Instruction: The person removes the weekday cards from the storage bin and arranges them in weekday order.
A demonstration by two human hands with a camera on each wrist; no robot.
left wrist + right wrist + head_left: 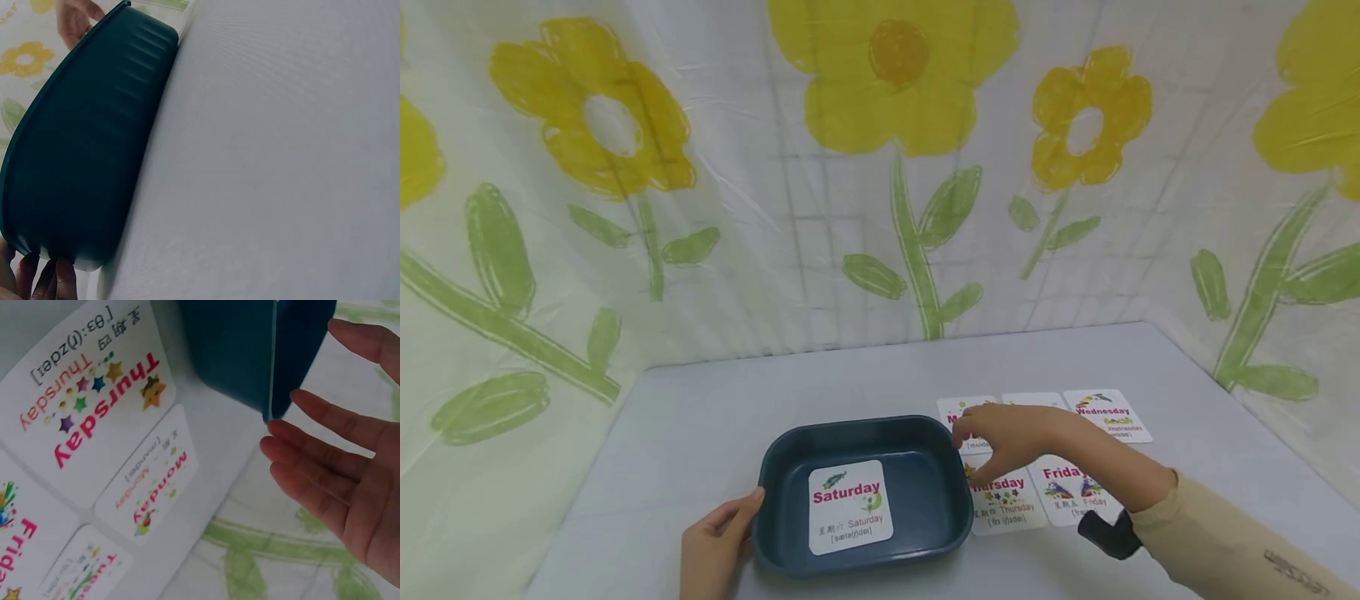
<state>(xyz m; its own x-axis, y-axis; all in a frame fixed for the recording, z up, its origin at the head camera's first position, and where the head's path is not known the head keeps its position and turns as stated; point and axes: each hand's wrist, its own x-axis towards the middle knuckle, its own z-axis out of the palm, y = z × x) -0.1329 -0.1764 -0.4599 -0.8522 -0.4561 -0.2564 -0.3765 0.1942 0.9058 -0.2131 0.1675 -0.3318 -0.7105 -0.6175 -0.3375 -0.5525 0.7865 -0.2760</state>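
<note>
A dark teal plastic basin [925, 496] sits on the table, with a white Saturday card [851, 529] lying flat inside it. My left hand [721, 537] holds the basin's left end, thumb at the rim and fingers against the outer wall [65, 144]. My right hand [1009, 437] hovers by the opposite end, its fingers and thumb spread apart. In the right wrist view those fingertips [300, 395] are at the rim; whether they touch it I cannot tell. Beneath the right hand lie the Thursday card [94, 403] and the partly covered Monday card [153, 481].
A Friday card [1071, 492], a Wednesday card [1108, 417] and a mostly hidden Tuesday card [84, 569] lie right of the basin. The pale tabletop [685, 433] ends against a white curtain [737, 275] with yellow flowers. A black wrist device [1108, 535] hangs below the right sleeve.
</note>
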